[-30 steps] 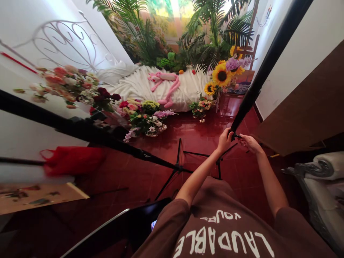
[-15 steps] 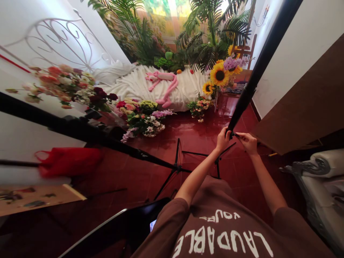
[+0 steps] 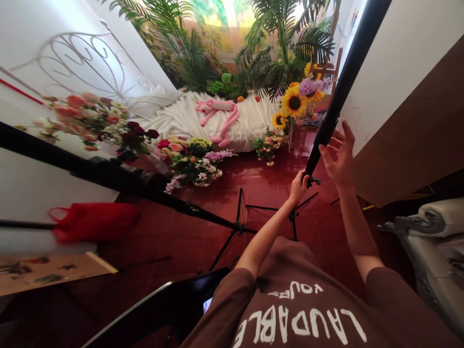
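My left hand (image 3: 299, 187) is wrapped round the lower part of a black tripod light stand (image 3: 328, 118) that leans up toward the right. A small black locking knob (image 3: 314, 181) sticks out of the stand just right of that hand. My right hand (image 3: 339, 157) is raised beside the stand, above the knob, with its fingers spread and nothing in them. I cannot tell whether its fingertips touch the pole. The stand's thin legs spread on the red tiled floor below.
A second black stand (image 3: 203, 212) slants across the left. Behind are a draped bed (image 3: 174, 111) with a pink plush toy (image 3: 221, 108), flower bunches (image 3: 197, 162) and sunflowers (image 3: 294, 101). A brown board (image 3: 409, 140) and a carved sofa (image 3: 431, 227) stand right; a red bag (image 3: 94, 222) left.
My right hand has let go of the locking knob and moved up beside the pole, its fingers opening. My left hand keeps its hold on the stand, and the upper pole has shifted slightly left.
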Motion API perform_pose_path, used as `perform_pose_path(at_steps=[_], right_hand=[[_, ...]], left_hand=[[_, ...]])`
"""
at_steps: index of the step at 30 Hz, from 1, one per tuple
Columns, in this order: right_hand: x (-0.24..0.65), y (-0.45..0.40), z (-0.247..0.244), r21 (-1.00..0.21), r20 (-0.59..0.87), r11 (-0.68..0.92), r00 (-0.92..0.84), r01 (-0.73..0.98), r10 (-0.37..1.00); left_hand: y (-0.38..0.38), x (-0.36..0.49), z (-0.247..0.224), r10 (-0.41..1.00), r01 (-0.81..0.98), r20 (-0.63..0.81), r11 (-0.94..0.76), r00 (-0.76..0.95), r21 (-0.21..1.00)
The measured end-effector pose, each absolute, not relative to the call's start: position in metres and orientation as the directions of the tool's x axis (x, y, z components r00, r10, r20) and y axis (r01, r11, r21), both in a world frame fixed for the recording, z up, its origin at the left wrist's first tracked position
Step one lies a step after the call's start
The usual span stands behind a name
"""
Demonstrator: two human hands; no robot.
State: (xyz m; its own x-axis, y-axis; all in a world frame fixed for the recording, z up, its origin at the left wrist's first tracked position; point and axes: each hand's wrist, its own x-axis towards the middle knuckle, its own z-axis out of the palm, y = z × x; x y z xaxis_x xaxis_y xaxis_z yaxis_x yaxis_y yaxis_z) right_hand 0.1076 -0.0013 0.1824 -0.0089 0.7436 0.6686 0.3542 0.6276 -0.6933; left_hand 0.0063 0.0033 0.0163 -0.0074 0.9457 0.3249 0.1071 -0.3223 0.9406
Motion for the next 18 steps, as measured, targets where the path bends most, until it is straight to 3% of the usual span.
perform_pose_path(at_steps=[8, 13, 18], right_hand=[[0.089, 0.003, 0.189, -0.718, 0.662, 0.624, 0.025, 0.307, 0.749], [0.089, 0.000, 0.159, -0.743, 0.630, 0.576, 0.069, 0.341, 0.773], [0.087, -0.007, 0.109, -0.744, 0.559, 0.457, 0.077, 0.488, 0.826]], left_hand=[[0.005, 0.001, 0.010, 0.945, 0.115, 0.320, -0.326, 0.066, 0.938], [0.005, -0.007, 0.010, 0.926, 0.164, 0.346, -0.369, 0.154, 0.915], [0.009, -0.005, 0.003, 0.891, 0.155, 0.422, -0.447, 0.169, 0.881]])
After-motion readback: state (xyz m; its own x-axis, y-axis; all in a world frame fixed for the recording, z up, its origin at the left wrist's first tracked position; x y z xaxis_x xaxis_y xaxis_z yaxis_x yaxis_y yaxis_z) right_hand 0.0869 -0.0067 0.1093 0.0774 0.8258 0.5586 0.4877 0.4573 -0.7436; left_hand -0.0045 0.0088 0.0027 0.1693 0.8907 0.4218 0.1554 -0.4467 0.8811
